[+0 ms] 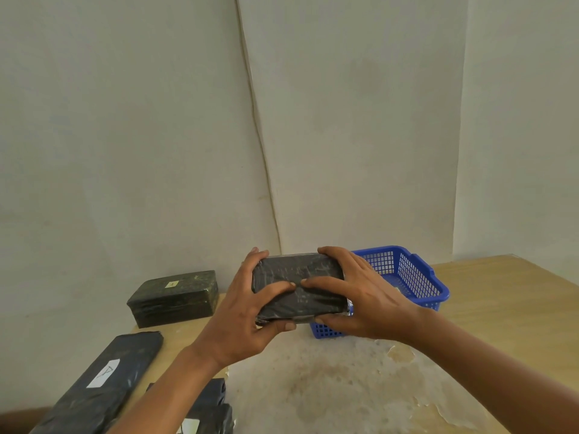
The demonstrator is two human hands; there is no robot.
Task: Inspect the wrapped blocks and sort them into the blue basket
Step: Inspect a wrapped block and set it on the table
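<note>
I hold a black plastic-wrapped block (300, 288) in the air above the table, its broad face turned toward me. My left hand (247, 311) grips its left end, thumb on the face and fingers curled behind. My right hand (360, 296) grips its right end the same way. Right behind the block and my right hand stands the blue basket (416, 277); its inside is mostly hidden.
A dark wrapped block with a small label (175, 297) sits on the table at the back left. A long black wrapped block with a white label (103, 380) lies at the front left, and more black blocks (210, 411) lie under my left forearm. The wooden table (501, 308) meets the wall behind.
</note>
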